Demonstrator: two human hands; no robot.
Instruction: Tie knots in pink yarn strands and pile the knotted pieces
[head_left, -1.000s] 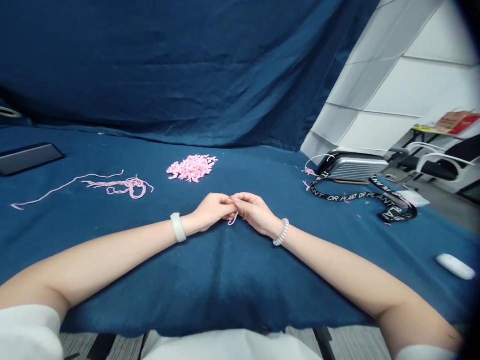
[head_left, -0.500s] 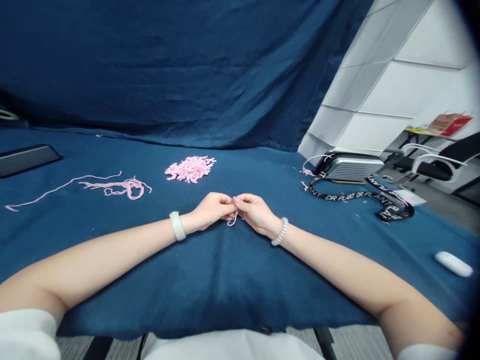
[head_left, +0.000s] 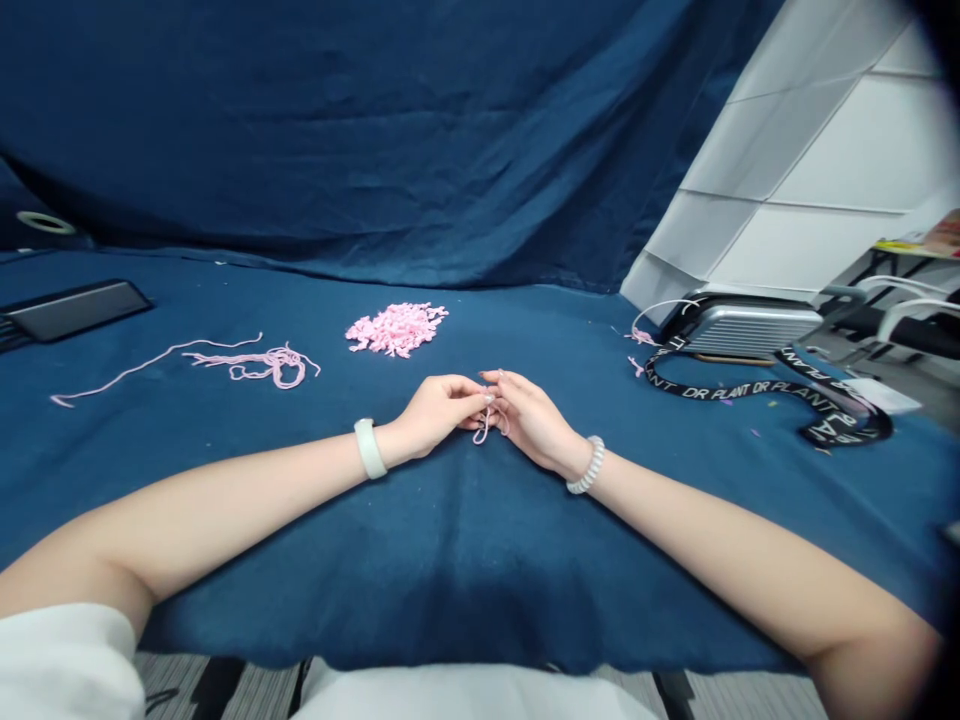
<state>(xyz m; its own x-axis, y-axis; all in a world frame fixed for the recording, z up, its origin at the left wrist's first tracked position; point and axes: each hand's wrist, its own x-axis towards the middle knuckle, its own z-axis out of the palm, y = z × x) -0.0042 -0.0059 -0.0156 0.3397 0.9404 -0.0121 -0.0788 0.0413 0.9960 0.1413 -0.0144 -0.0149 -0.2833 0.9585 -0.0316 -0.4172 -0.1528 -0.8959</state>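
Note:
Near the middle of the table, my left hand (head_left: pixel 442 412) pinches a thin pink cord (head_left: pixel 481 433) between thumb and fingers. A small loop of this cord hangs below the fingertips. My right hand (head_left: pixel 536 422) meets it from the other side, its lower fingers curled against the cord and its thumb raised off it. Where the fingertips overlap, part of the cord is hidden. Beyond my hands lies a heap of small pink knotted pieces (head_left: pixel 397 329). Off to the left are a loose bundle of pink cords (head_left: pixel 281 366) and one long single strand (head_left: pixel 150 362).
A dark flat device (head_left: pixel 82 308) lies at the far left, with a roll of tape (head_left: pixel 46 222) behind it. On the right are a silver ribbed case (head_left: pixel 757 328), a black lettered strap (head_left: pixel 720 391) and pink scraps (head_left: pixel 637 366). A blue cloth (head_left: pixel 420 560) covers the table.
My right thumb has lifted away from the pinch and its fingers have straightened somewhat. The cord loop shows more below my hands. The whole view has shifted slightly.

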